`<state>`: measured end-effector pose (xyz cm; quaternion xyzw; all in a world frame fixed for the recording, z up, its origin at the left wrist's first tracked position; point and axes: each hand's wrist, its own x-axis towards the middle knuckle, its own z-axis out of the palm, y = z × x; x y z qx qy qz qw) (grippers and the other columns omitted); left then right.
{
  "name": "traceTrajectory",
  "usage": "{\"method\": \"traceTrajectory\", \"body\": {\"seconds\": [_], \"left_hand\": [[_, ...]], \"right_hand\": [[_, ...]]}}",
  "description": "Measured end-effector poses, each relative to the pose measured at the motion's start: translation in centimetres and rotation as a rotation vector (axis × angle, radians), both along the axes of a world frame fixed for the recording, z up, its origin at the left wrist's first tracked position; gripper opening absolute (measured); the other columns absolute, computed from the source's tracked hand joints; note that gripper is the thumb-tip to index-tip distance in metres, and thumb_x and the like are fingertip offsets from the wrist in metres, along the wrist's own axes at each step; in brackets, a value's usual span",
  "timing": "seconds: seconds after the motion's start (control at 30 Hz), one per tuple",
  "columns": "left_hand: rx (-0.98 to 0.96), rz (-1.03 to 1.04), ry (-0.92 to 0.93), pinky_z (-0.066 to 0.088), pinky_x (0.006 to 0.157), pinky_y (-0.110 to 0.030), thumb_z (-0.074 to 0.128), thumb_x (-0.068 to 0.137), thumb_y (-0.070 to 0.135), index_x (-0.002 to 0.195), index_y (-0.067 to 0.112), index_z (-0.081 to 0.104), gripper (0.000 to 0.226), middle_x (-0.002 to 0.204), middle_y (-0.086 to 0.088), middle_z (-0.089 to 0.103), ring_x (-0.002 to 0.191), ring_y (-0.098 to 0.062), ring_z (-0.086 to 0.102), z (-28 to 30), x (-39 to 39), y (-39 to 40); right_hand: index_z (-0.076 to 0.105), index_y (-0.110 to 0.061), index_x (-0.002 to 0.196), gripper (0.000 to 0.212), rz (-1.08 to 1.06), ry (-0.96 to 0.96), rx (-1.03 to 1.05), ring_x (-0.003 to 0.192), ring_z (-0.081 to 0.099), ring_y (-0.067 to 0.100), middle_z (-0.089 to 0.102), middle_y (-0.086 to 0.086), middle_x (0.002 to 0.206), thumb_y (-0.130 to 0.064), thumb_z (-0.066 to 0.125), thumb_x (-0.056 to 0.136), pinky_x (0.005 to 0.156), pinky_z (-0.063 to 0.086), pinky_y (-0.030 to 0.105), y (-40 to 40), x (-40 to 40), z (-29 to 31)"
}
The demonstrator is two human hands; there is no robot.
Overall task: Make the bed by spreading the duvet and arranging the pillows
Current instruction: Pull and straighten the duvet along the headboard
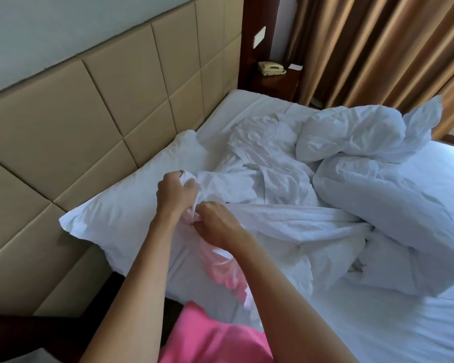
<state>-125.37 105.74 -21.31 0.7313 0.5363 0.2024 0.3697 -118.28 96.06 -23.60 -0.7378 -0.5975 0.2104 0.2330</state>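
Note:
A white duvet [351, 205] lies crumpled in a heap across the middle and right of the bed. My left hand [174, 191] grips a bunched corner of its white cover, lifted above the pillow. Just below it, my right hand [218, 221] pinches the same fabric edge. A white pillow [121, 213] lies flat against the headboard, partly under my hands. A second puffy white pillow [351, 134] sits on top of the duvet heap at the far right. The white bed sheet [378, 323] shows bare at the lower right.
A tan padded headboard [89, 113] runs along the left. A dark wooden nightstand [275, 82] with a beige telephone [271, 68] stands beyond the bed's far corner. Brown curtains [378, 48] hang behind. Pink clothing [215, 336] fills the bottom centre.

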Motion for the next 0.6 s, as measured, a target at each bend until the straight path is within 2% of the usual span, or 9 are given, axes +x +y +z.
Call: {"method": "traceTrajectory", "body": {"seconds": [0.1, 0.17, 0.2, 0.27, 0.33, 0.4, 0.47, 0.53, 0.6], "left_hand": [[-0.149, 0.148, -0.26, 0.052, 0.073, -0.032, 0.053, 0.092, 0.015, 0.094, -0.003, 0.063, 0.02, 0.097, -0.012, 0.069, 0.091, -0.025, 0.065, -0.1, 0.0, 0.4], [-0.18, 0.236, -0.434, 0.045, 0.061, -0.023, 0.052, 0.094, 0.011, 0.077, 0.008, 0.056, 0.018, 0.077, -0.001, 0.059, 0.073, -0.012, 0.055, 0.6, -0.1, 0.8], [-0.182, 0.265, -0.495, 0.041, 0.058, -0.019, 0.052, 0.095, 0.011, 0.072, 0.013, 0.052, 0.024, 0.07, 0.003, 0.052, 0.066, -0.008, 0.048, 1.1, -0.2, 0.9], [-0.171, 0.302, -0.599, 0.038, 0.054, -0.016, 0.054, 0.095, 0.012, 0.065, 0.017, 0.047, 0.032, 0.063, 0.007, 0.044, 0.056, -0.004, 0.042, 1.7, -0.8, 0.9], [-0.164, 0.315, -0.665, 0.037, 0.054, -0.019, 0.056, 0.096, 0.016, 0.065, 0.018, 0.047, 0.033, 0.063, 0.007, 0.044, 0.056, -0.005, 0.04, 2.3, -1.8, 1.1], [-0.176, 0.267, -0.707, 0.04, 0.058, -0.023, 0.058, 0.096, 0.022, 0.069, 0.017, 0.052, 0.029, 0.065, 0.005, 0.048, 0.061, -0.008, 0.045, 2.9, -2.9, 1.4], [-0.174, 0.189, -0.747, 0.047, 0.063, -0.024, 0.061, 0.096, 0.027, 0.077, 0.015, 0.06, 0.022, 0.071, 0.004, 0.057, 0.069, -0.01, 0.054, 3.8, -4.1, 1.2], [-0.212, 0.1, -0.815, 0.055, 0.071, -0.028, 0.062, 0.096, 0.028, 0.089, 0.011, 0.067, 0.019, 0.084, -0.001, 0.069, 0.082, -0.015, 0.067, 4.5, -5.3, 0.8], [-0.275, 0.025, -0.885, 0.057, 0.076, -0.031, 0.059, 0.097, 0.025, 0.101, 0.007, 0.068, 0.021, 0.098, -0.007, 0.074, 0.094, -0.02, 0.071, 5.0, -6.2, 0.4]], "right_hand": [[0.029, -0.022, 0.061, 0.036, -0.019, 0.12, -0.015, 0.064, 0.045, 0.025, 0.042, -0.002, 0.062, -0.008, 0.052, 0.084, 0.06, 0.031, 0.034, -0.1, 0.2, -1.3], [0.047, -0.026, 0.072, 0.014, -0.013, 0.236, -0.034, 0.07, 0.052, 0.021, 0.054, -0.005, 0.071, -0.02, 0.055, 0.082, 0.063, 0.039, 0.034, -0.4, 0.4, -1.5], [0.057, -0.028, 0.089, 0.008, 0.002, 0.264, -0.045, 0.078, 0.057, 0.018, 0.061, -0.006, 0.083, -0.031, 0.059, 0.083, 0.068, 0.045, 0.033, -0.5, 0.7, -1.6], [0.052, -0.035, 0.127, 0.048, 0.007, 0.317, -0.108, 0.09, 0.059, 0.009, 0.063, -0.008, 0.105, -0.056, 0.062, 0.085, 0.083, 0.049, 0.03, -0.8, 1.4, -1.5], [0.047, -0.037, 0.134, 0.059, -0.082, 0.415, -0.1, 0.092, 0.06, 0.006, 0.061, -0.008, 0.112, -0.07, 0.054, 0.085, 0.091, 0.05, 0.034, -0.9, 2.3, -1.5], [0.046, -0.034, 0.132, 0.056, -0.252, 0.441, -0.028, 0.097, 0.062, 0.013, 0.062, -0.007, 0.11, -0.066, 0.055, 0.087, 0.094, 0.051, 0.043, -0.8, 3.4, -1.9], [0.03, -0.034, 0.141, 0.065, -0.359, 0.294, 0.018, 0.103, 0.061, 0.02, 0.063, -0.004, 0.109, -0.043, 0.065, 0.087, 0.092, 0.051, 0.045, 0.0, 4.4, -2.7], [0.005, -0.042, 0.15, 0.093, -0.411, 0.268, 0.065, 0.092, 0.064, 0.019, 0.064, 0.0, 0.105, -0.026, 0.069, 0.085, 0.085, 0.054, 0.041, 1.2, 4.8, -3.2], [-0.008, -0.05, 0.15, 0.103, -0.411, 0.43, 0.067, 0.075, 0.07, 0.017, 0.069, 0.006, 0.1, -0.023, 0.07, 0.087, 0.074, 0.06, 0.04, 2.6, 4.9, -3.2]]}}
